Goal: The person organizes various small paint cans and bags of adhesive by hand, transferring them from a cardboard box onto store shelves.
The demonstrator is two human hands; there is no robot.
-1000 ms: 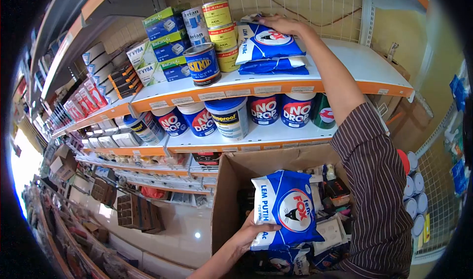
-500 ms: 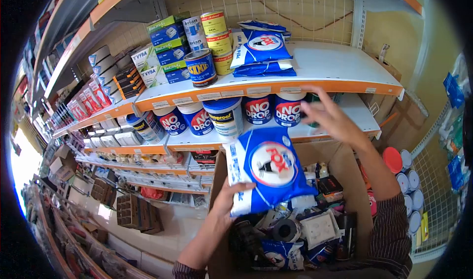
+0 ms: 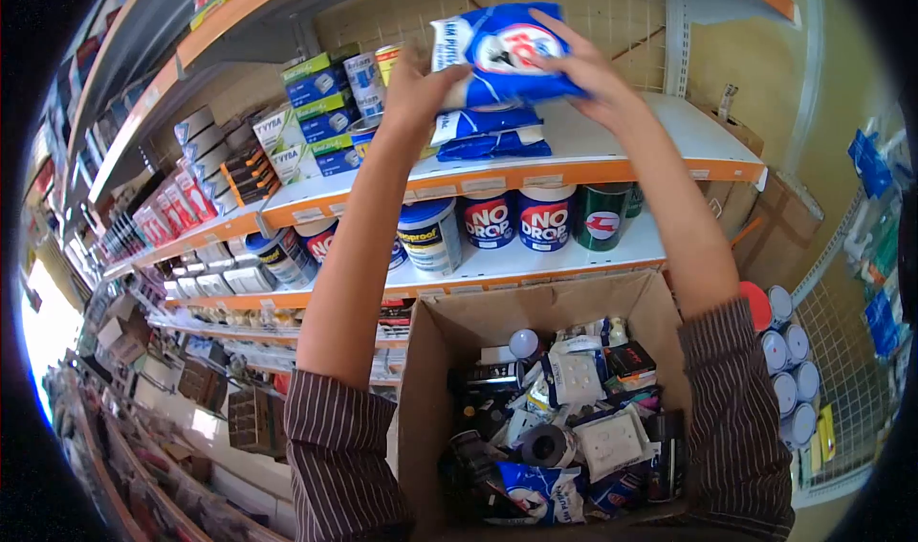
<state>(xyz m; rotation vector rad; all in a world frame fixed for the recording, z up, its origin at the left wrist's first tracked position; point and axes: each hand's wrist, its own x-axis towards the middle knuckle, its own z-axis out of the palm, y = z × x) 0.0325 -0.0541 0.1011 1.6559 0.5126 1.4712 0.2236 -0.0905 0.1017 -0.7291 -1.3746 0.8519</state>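
A blue and white bag of Fox glue (image 3: 512, 56) is up at the top shelf, held between both hands. My left hand (image 3: 421, 92) grips its left end, thumb over the front. On its right side, my right hand (image 3: 585, 71) has its fingers spread over the top and front. Directly below the bag, a stack of similar blue bags (image 3: 492, 145) lies on the white shelf (image 3: 612, 140), partly covered by the held one. Another blue Fox bag (image 3: 540, 492) lies in the cardboard box beneath my arms.
The open cardboard box (image 3: 535, 305) holds mixed small goods. NO DROP tubs (image 3: 547, 221) and a green can (image 3: 603, 219) line the lower shelf. Boxes (image 3: 320, 88) and cans (image 3: 363, 83) stand left of the bags. White-lidded cans (image 3: 796, 343) are stacked at right.
My left hand has lifted the bag from over the box up to the top shelf's stack. My right hand has come onto the bag's right side.
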